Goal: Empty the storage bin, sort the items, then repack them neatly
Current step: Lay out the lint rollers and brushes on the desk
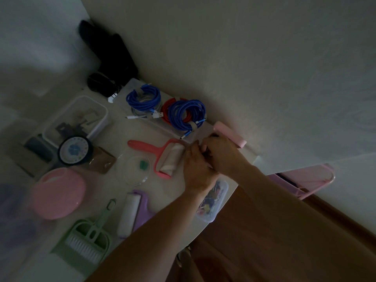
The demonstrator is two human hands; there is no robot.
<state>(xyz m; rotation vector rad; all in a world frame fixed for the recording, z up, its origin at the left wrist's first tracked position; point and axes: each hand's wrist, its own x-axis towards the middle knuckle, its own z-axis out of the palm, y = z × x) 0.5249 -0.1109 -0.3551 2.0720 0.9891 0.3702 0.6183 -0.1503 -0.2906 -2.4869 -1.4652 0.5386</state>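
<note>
Green dustpan (87, 239) and purple roller (132, 212) are lying nearest, at seven o'clock on the bench (126, 131). Both hands, left (198, 169) and right (220, 153), are curling fingers together around something small I cannot identify. Sorting is looking mostly done: cables (166, 104) are sitting grouped at twelve o'clock, while repacking the bin (97, 119) is remaining.

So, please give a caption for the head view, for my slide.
Both hands work together beside the red lint roller, with sorted items spread over the white table.

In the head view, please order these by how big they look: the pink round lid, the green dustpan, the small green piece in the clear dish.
1. green dustpan
2. pink round lid, nearly alike; both near the camera, so unsure
3. small green piece
</note>
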